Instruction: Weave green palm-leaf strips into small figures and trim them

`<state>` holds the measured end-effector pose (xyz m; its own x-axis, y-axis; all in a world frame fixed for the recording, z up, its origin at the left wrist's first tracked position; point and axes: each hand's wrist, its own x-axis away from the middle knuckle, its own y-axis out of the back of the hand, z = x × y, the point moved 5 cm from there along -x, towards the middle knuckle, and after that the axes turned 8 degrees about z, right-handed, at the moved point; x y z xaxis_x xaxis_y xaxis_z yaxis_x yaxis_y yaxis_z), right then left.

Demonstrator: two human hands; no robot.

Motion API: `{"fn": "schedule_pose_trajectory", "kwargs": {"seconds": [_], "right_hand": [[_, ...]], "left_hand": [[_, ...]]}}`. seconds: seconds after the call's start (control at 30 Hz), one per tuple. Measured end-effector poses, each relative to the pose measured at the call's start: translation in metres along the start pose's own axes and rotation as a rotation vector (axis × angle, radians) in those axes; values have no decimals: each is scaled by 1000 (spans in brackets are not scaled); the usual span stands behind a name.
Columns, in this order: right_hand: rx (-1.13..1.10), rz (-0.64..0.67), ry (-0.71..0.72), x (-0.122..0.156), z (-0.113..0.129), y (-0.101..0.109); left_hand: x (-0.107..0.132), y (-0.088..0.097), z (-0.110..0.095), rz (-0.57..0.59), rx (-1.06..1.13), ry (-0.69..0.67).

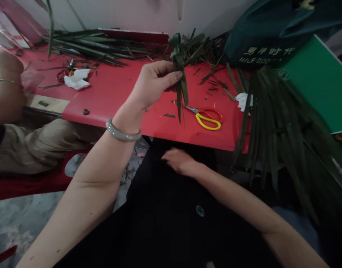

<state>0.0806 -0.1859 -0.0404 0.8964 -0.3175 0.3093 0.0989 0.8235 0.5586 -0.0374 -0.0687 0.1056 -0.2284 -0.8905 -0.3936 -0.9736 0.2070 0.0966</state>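
My left hand (154, 83) is raised over the red table (109, 96), fingers pinched on a folded green leaf piece (180, 63) whose strips hang down. A grey bangle (122, 132) circles that wrist. My right hand (179, 162) rests low on my black-clothed lap, below the table edge; it is blurred and seems to hold nothing. Red and yellow scissors (207, 117) lie on the table just right of the hanging strips.
A bundle of long green leaves (271, 123) drapes over the table's right edge. More leaves (92, 44) lie at the back left, with white tissue (77, 79) and other scissors. A dark bag (271, 33) sits back right. Another person's arm (6, 82) is at left.
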Motion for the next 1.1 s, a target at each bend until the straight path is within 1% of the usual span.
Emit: {"fn": "schedule_pose_trajectory", "kwargs": {"seconds": [0.03, 0.07, 0.1, 0.13, 0.2, 0.27, 0.33, 0.4, 0.47, 0.53, 0.63, 0.7, 0.77, 0.83, 0.9, 1.0, 1.1], "right_hand": [[73, -144, -80, 1, -8, 8], [132, -266, -102, 4, -13, 17], [163, -320, -102, 8, -16, 22], [176, -309, -99, 11, -19, 25], [184, -215, -58, 16, -18, 25], [180, -81, -7, 18, -11, 18], [186, 31, 27, 18, -3, 8], [207, 99, 47, 15, 4, -1], [252, 127, 69, 13, 11, -7], [327, 132, 77, 13, 16, -9], [457, 131, 29, 12, 19, -11], [516, 115, -37, 10, 15, -9], [544, 92, -125, 7, 4, -6], [531, 61, -197, 6, -10, -3], [481, -3, -219, 6, -21, 2], [389, -94, -187, 11, -28, 9], [272, -153, -130, 20, -25, 22]], "left_hand": [[1, -2, 0, 13, -4, 11], [1, -3, 0, 21, -7, 20], [1, -3, 1, 25, -9, 25], [2, -3, 1, 22, -10, 26], [2, -2, 2, -2, -15, 23], [2, -3, 3, -9, -14, 38], [2, -7, 4, 15, -3, 57], [2, -11, 3, 42, 14, 63], [3, -12, 1, 40, 17, 66], [3, -13, 1, 22, 6, 79], [4, -13, 3, 26, -3, 87], [4, -13, 5, 34, -5, 82], [3, -13, 8, 36, 11, 80], [3, -12, 10, 35, 41, 76], [2, -11, 11, 33, 65, 68], [2, -10, 12, 32, 82, 60], [3, -11, 11, 40, 104, 52]]}}
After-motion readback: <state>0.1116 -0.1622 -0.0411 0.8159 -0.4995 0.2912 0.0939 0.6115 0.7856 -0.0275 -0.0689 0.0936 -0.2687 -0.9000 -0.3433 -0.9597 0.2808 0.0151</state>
